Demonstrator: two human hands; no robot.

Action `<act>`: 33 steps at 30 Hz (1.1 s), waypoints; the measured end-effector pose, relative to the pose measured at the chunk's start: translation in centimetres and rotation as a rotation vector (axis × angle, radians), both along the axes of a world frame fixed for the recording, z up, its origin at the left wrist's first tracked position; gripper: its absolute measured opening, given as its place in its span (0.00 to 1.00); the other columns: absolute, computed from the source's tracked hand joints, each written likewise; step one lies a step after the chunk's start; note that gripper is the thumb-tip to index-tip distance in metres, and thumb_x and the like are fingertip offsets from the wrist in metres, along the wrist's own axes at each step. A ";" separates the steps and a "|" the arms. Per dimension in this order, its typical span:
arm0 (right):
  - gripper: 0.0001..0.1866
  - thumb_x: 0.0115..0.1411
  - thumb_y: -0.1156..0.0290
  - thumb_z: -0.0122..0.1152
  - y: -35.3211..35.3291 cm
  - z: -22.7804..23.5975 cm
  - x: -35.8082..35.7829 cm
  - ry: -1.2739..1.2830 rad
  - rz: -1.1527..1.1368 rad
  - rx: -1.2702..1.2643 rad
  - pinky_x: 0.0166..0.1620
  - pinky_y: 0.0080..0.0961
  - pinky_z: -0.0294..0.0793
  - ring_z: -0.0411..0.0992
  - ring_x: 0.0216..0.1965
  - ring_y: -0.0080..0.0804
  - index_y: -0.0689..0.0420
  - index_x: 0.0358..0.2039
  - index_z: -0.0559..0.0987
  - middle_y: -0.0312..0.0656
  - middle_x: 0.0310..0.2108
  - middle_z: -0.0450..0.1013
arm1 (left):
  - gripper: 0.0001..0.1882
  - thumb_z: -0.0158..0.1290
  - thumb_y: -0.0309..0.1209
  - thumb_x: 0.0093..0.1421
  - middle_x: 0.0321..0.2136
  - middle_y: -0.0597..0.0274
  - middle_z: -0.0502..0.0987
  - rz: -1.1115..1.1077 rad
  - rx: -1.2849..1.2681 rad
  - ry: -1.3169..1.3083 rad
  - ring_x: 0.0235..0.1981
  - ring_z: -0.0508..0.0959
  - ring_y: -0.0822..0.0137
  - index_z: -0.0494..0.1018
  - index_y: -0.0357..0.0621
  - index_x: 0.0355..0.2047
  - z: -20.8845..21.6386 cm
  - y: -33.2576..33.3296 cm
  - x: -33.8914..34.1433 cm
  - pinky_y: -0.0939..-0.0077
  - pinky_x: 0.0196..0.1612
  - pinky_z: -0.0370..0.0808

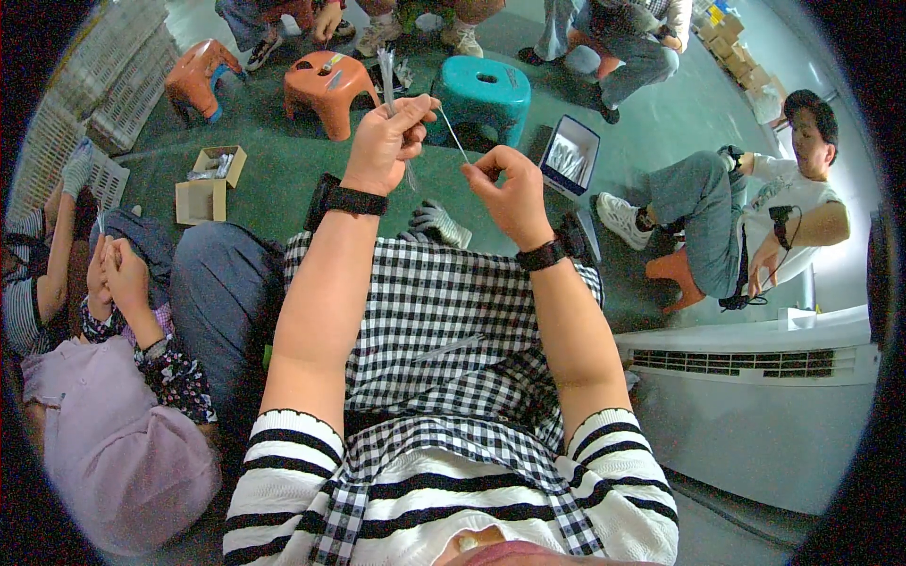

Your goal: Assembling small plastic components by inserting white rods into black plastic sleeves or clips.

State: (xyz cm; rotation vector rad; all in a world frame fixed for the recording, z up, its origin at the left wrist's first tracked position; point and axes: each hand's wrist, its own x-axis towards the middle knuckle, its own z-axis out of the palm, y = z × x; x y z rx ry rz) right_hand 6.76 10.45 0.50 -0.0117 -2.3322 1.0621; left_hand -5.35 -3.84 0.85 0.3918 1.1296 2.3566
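My left hand (382,149) is raised in front of me, closed around a bundle of thin, clear whitish strips (387,77). The upper ends fan out above the fist and a few loose ends hang below it. From its fingertips a single pale strand (454,132) runs down to my right hand (510,193), which pinches the other end between thumb and finger. The strand looks straight and taut. More clear strips (451,349) lie on the black-and-white checked apron (415,292) over my lap.
A teal stool (483,92) and an orange stool (326,87) stand ahead. An open box of strips (570,156) is at the right, a cardboard box (209,193) at the left. Grey gloves (439,224) lie beyond my lap. People sit on both sides and opposite.
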 end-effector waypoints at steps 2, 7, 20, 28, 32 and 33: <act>0.09 0.47 0.71 0.65 0.0 0.3 0.1 -0.020 0.001 -0.015 0.26 0.20 0.66 0.67 0.21 0.24 0.61 0.20 0.74 0.37 0.18 0.69 | 0.07 0.57 0.30 0.53 0.21 0.68 0.72 -0.038 -0.011 -0.012 0.15 0.62 0.84 0.75 0.39 0.30 -0.1 0.1 0.0 0.91 0.13 0.52; 0.10 0.48 0.70 0.65 0.2 0.3 0.0 -0.046 0.007 -0.049 0.26 0.20 0.66 0.67 0.21 0.23 0.61 0.20 0.74 0.37 0.18 0.69 | 0.06 0.59 0.28 0.52 0.20 0.69 0.73 -0.062 -0.050 0.090 0.15 0.64 0.84 0.74 0.41 0.27 -0.8 0.8 -0.3 0.91 0.14 0.53; 0.09 0.58 0.69 0.52 -0.4 0.0 0.2 -0.273 0.272 -0.600 0.36 0.15 0.63 0.64 0.29 0.18 0.60 0.26 0.74 0.30 0.24 0.68 | 0.07 0.57 0.32 0.51 0.17 0.76 0.68 -0.082 -0.033 0.122 0.14 0.62 0.84 0.74 0.45 0.28 0.1 -0.4 0.9 0.90 0.16 0.56; 0.07 0.58 0.71 0.53 1.3 -1.5 0.4 -0.318 0.322 -0.812 0.29 0.13 0.58 0.59 0.24 0.16 0.56 0.23 0.70 0.28 0.20 0.63 | 0.05 0.56 0.28 0.49 0.16 0.69 0.69 -0.045 0.077 0.100 0.12 0.62 0.82 0.73 0.41 0.23 -0.2 0.0 1.5 0.88 0.14 0.55; 0.08 0.58 0.71 0.54 0.3 -0.8 -0.5 -0.302 0.241 -0.660 0.28 0.14 0.57 0.58 0.23 0.15 0.56 0.23 0.69 0.27 0.20 0.62 | 0.05 0.57 0.26 0.46 0.15 0.70 0.68 0.028 0.058 0.113 0.12 0.62 0.81 0.72 0.41 0.21 -0.1 0.0 0.7 0.87 0.14 0.55; 0.09 0.57 0.71 0.55 0.1 -0.4 -0.5 -0.309 0.220 -0.518 0.29 0.13 0.58 0.58 0.24 0.15 0.57 0.22 0.69 0.28 0.20 0.63 | 0.05 0.57 0.26 0.46 0.14 0.70 0.68 0.032 0.056 0.103 0.12 0.63 0.81 0.72 0.42 0.21 -0.1 0.0 0.4 0.87 0.14 0.55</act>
